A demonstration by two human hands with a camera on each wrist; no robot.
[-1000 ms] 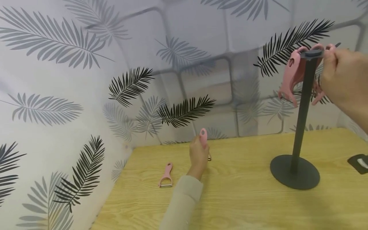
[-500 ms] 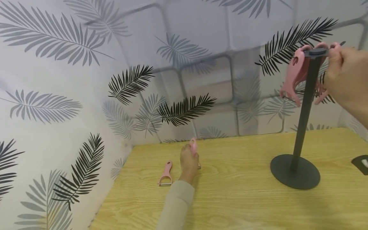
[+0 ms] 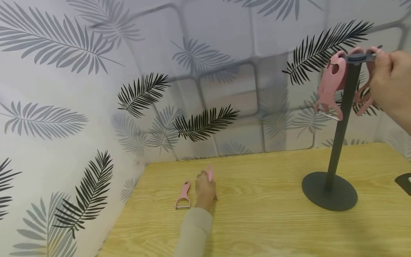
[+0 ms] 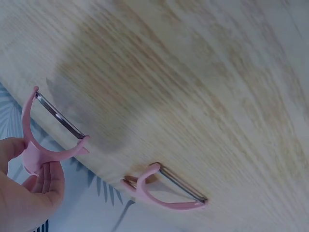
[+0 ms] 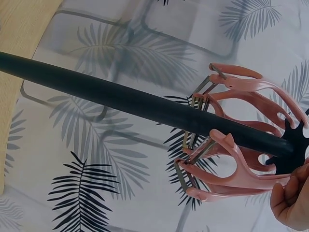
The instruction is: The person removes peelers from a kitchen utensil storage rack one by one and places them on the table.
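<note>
Closest, the right hand's grip (image 3: 392, 81) pinches the top of a dark stand (image 3: 341, 125), toward the right edge of the counter (image 3: 266, 221); pink peelers (image 3: 330, 84) hang there. Farther off, the left hand's grip (image 3: 204, 189) pinches a separate peeler (image 4: 43, 155); beside it, nearer the left edge, another peeler (image 3: 184, 194) lies flat.

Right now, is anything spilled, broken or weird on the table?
I see nothing spilled or broken. One thing looks a bit odd: a lone peeler lies on the table, left of the left hand in the head view, while the other peelers hang from the stand or are held.
</note>
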